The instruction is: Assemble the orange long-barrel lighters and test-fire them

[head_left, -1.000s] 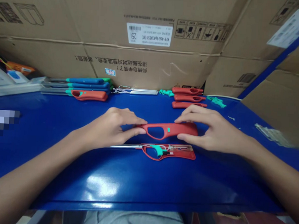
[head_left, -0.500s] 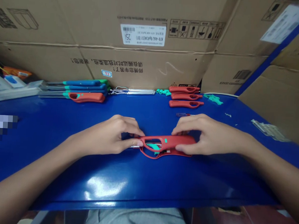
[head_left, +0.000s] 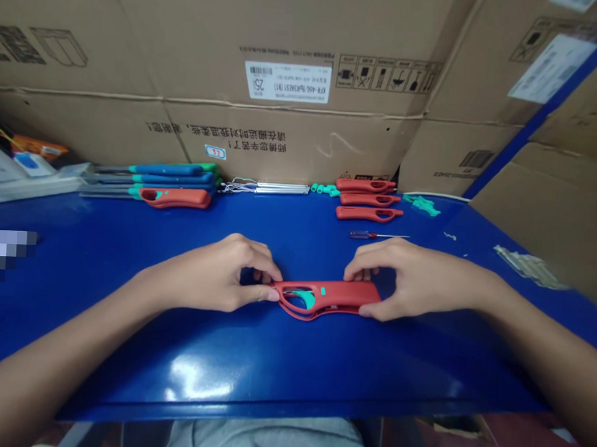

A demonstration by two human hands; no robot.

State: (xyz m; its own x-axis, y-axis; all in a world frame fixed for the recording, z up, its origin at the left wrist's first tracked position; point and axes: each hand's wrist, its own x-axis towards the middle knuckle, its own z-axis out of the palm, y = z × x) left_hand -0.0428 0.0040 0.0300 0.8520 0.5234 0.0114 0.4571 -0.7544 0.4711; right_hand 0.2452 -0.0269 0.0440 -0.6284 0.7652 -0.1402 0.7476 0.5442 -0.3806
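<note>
On the blue table (head_left: 211,359) lies a red lighter casing (head_left: 345,294) in two halves, the upper resting over the lower with a narrow gap along the near edge. A green trigger (head_left: 305,298) shows through its loop. My left hand (head_left: 230,271) pinches the casing's narrow left end between thumb and fingers. At the wide right end, my right hand (head_left: 400,279) grips the casing, thumb on the near side and fingers on the far side. Beyond that hand lies a screwdriver (head_left: 362,235).
Behind, several finished lighters (head_left: 180,198), metal tubes with wires (head_left: 283,188), green caps (head_left: 321,189), red casing parts (head_left: 369,214) and green pieces (head_left: 422,204) line the cardboard wall (head_left: 299,23). Clear strips (head_left: 529,267) lie at the right.
The upper red half has come down closer onto the lower one, narrowing the gap. The view has shifted slightly, and the screwdriver now shows more fully.
</note>
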